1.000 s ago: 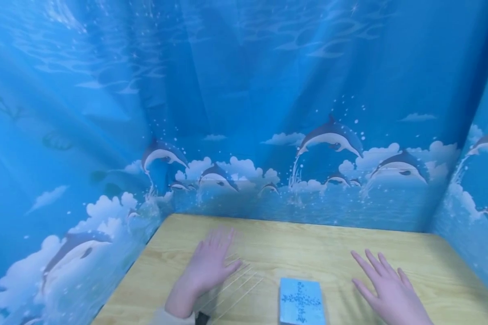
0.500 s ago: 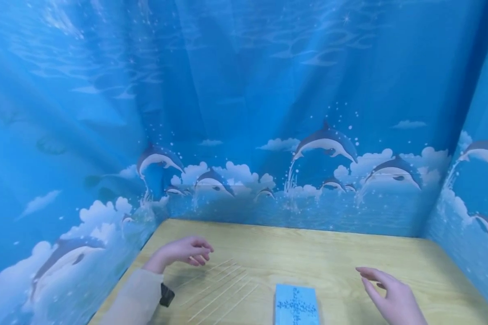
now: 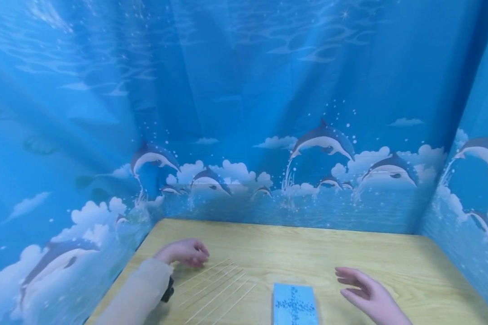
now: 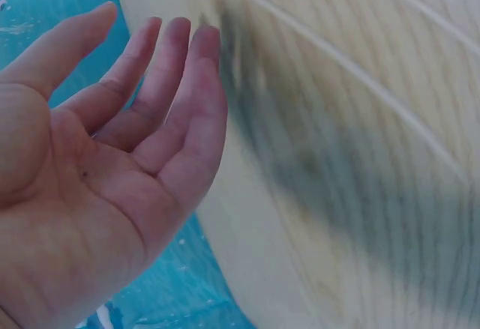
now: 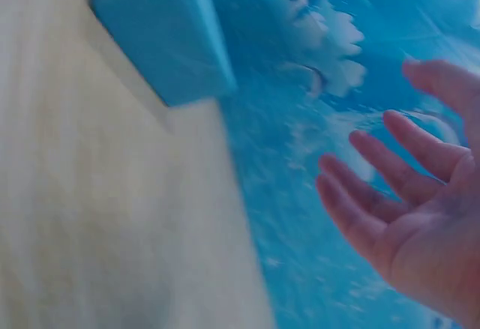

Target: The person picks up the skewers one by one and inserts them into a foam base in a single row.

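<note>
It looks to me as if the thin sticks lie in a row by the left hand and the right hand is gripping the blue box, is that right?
Not quite. The sticks do lie in a row by the left hand, but the right hand grips nothing: the head view shows it open beside the blue box, apart from it, and the right wrist view shows its palm empty.

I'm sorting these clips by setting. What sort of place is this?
Probably a small staged recording booth, not a lived-in room: a blue dolphin-print backdrop walls in a light wooden table on three sides, with only thin sticks and a blue box laid out.
</note>
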Tool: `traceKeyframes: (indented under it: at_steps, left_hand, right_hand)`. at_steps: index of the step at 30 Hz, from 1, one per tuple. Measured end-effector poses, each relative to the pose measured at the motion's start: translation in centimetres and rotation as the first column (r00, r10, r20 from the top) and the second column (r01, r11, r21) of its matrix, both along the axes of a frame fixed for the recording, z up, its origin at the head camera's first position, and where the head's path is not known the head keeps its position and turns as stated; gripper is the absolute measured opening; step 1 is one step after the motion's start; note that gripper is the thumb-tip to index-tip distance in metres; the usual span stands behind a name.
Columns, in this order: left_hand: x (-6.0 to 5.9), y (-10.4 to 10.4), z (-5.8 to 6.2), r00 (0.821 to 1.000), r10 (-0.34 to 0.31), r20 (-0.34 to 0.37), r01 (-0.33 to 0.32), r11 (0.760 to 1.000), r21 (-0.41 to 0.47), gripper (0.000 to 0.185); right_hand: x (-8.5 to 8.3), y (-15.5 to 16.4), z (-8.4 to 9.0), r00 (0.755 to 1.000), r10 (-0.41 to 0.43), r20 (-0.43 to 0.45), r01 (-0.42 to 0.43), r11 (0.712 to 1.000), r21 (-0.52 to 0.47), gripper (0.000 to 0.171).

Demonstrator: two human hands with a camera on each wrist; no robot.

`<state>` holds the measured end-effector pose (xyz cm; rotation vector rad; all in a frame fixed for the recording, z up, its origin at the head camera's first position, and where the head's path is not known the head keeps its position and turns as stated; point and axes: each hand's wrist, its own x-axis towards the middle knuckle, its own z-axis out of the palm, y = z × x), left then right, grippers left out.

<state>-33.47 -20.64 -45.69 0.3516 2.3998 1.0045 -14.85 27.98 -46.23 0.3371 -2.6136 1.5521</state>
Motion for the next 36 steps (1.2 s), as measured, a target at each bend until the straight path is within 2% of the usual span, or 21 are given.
traceKeyframes:
  at_steps: [3,5,6,9,12,15,19,23,25,31,36]
  left_hand:
    - [0.2,0.3,-0.2,1.000,0.010,0.004,-0.010,0.999,-0.042,0.022]
    - [0.4,0.5,-0.3,1.000,0.017,0.000,-0.017,0.998,-0.068,0.020]
    - [0.6,0.7,-0.3,1.000,0.026,-0.003,-0.026,0.996,-0.082,0.020]
    - [0.9,1.1,-0.5,0.999,0.041,-0.019,-0.043,0.994,-0.104,0.020]
    - [1.0,1.4,-0.9,0.999,0.031,-0.038,-0.035,0.994,-0.103,0.022]
    - [0.8,1.6,-1.5,0.994,-0.028,-0.106,0.018,0.995,-0.099,0.022]
    - [0.4,1.5,-2.2,0.981,-0.072,-0.181,0.057,0.995,-0.086,0.023]
    - [0.3,1.4,-2.5,0.984,-0.054,-0.171,0.044,0.997,-0.061,0.023]
    - [0.3,1.4,-2.6,0.986,-0.044,-0.161,0.037,0.998,-0.047,0.022]
    - [0.5,1.4,-2.8,0.994,-0.023,-0.111,0.023,1.000,-0.007,0.018]
    - [0.5,1.1,-3.1,0.991,-0.028,-0.130,0.026,0.999,-0.021,0.017]
  right_hand:
    - [-0.7,-0.1,-1.2,0.980,0.196,-0.020,-0.197,0.977,-0.079,0.057]
    - [-1.0,-0.3,-2.1,0.959,0.282,-0.033,-0.283,0.956,-0.072,0.064]
    - [-1.1,-0.5,-2.4,0.951,0.309,0.000,-0.308,0.948,-0.075,0.067]
    - [-1.2,-1.0,-3.3,0.932,0.334,0.138,-0.328,0.942,-0.064,0.082]
    - [-1.3,-1.5,-3.8,0.890,0.340,0.303,-0.329,0.940,-0.089,0.092]
    - [-1.5,-1.8,-4.3,0.862,0.361,0.355,-0.345,0.932,-0.111,0.098]
    - [-1.8,-1.9,-4.6,0.856,0.390,0.340,-0.369,0.921,-0.129,0.100]
    - [-2.1,-2.0,-4.7,0.836,0.412,0.362,-0.378,0.911,-0.164,0.102]
    - [-2.1,-2.1,-4.8,0.832,0.401,0.384,-0.367,0.916,-0.161,0.102]
    - [-1.9,-2.8,-4.6,0.849,0.318,0.422,-0.310,0.946,-0.090,0.100]
    - [-1.8,-3.4,-4.4,0.860,0.286,0.424,-0.281,0.957,-0.075,0.099]
